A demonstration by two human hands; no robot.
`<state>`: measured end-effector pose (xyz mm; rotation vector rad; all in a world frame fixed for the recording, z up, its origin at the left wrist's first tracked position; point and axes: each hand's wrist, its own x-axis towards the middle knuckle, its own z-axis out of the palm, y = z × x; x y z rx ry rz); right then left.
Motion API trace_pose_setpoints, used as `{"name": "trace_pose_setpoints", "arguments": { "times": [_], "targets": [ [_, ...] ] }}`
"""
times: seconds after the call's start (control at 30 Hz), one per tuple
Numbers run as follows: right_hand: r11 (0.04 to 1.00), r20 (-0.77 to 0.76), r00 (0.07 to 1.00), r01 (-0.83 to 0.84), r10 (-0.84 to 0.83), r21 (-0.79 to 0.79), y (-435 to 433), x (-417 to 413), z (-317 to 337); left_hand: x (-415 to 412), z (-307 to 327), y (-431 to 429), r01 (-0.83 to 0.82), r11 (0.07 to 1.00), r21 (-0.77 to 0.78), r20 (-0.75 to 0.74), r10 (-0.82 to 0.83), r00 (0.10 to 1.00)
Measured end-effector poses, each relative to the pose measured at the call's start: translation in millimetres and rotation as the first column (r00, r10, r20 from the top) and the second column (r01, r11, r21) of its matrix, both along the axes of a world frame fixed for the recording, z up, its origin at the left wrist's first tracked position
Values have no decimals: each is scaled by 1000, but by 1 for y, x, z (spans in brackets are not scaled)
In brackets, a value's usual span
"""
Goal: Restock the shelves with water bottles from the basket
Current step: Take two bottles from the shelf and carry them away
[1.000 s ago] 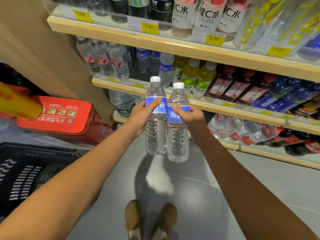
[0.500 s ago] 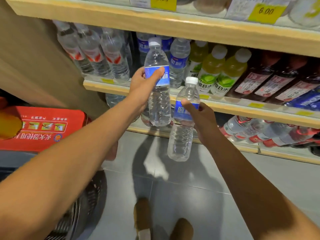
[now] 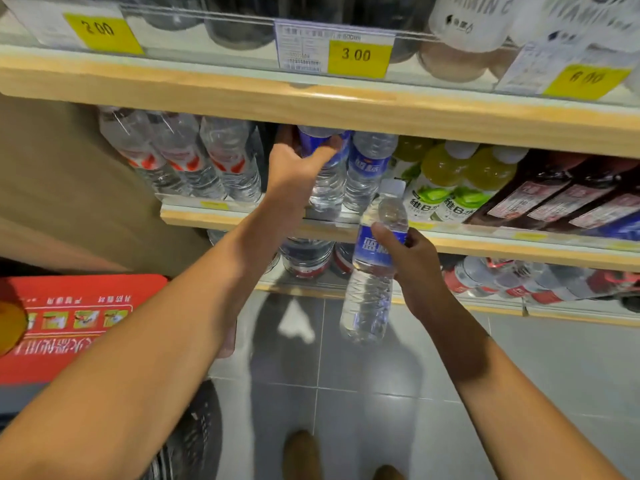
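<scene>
Bottle A: clear water bottle with a blue label, upright, at the front of the middle shelf, under the shelf above. Cannot tell whether its base rests on the board.
Left hand: grips bottle A at the label; thumb across the front, fingers curled behind and mostly hidden.
Bottle B: same kind, held in the air in front of the shelf edge, tilted, white cap uppermost.
Right hand: wrapped round bottle B at the label; thumb pressed on the blue band, fingers curled round the far side.
Shelf neighbours: one matching blue-label bottle just right of bottle A; red-label water bottles to the left; yellow-green drinks to the right.
Basket: dark mesh, low left, partly behind the left forearm; contents not visible.
Red box: left of the arm, beside the basket.
</scene>
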<state>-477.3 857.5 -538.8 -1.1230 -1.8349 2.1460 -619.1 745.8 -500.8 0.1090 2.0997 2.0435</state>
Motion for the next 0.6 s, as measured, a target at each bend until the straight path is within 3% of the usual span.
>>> {"name": "trace_pose_setpoints", "arguments": {
  "times": [0.23,0.6],
  "targets": [
    [999,-23,999,29,-28,17,3,-6,-2,-3,-20,9,-20,998,-66,24,22,999],
    [998,-30,999,-39,41,48,2,-8,-10,-13,-52,9,113,994,8,-26,-112,993]
  ]
}}
